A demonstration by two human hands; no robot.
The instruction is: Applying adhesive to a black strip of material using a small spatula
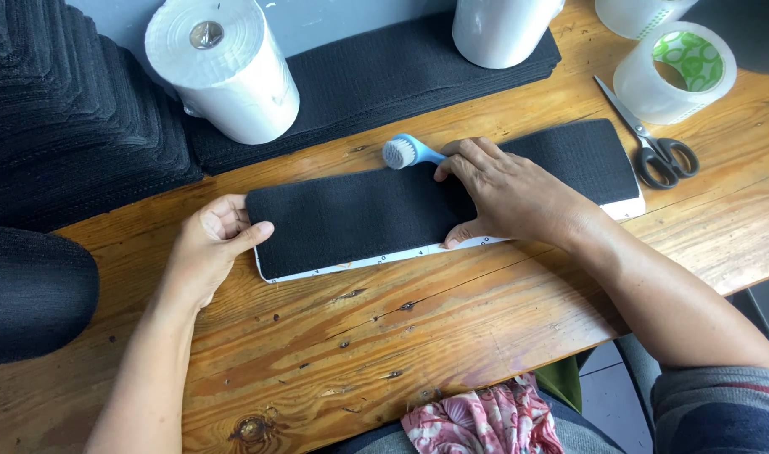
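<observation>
Nearest me a pink patterned cloth (485,420) lies at the table's (334,353) near edge; the table is knotty orange-brown wood, bare and roomy between that edge and my hands. I see the strip (359,214), a long black band of ribbed, fuzzy fabric with rounded corners, lying flat across the middle of the table on a white backing (351,266) that peeks out along its near edge. My left hand (212,244) is curled loosely at the strip's left end, thumb pressed on top of the corner, fingers tucked in; my right hand (506,197) lies spread and flat on the strip right of centre, palm down, fingertips touching the handle of a small blue brush (405,152) whose pale bristle head rests just beyond the strip's far edge. To the right, black-handled scissors (653,143) lie closed on the wood, apart from the strip's right end; beyond them stands a clear tape roll (674,71). At far left a white roll (224,71) stands on end, on flat black pads (384,80); a tall stack (56,126) of the same black fabric crowds the left corner, so free room there is slim.
</observation>
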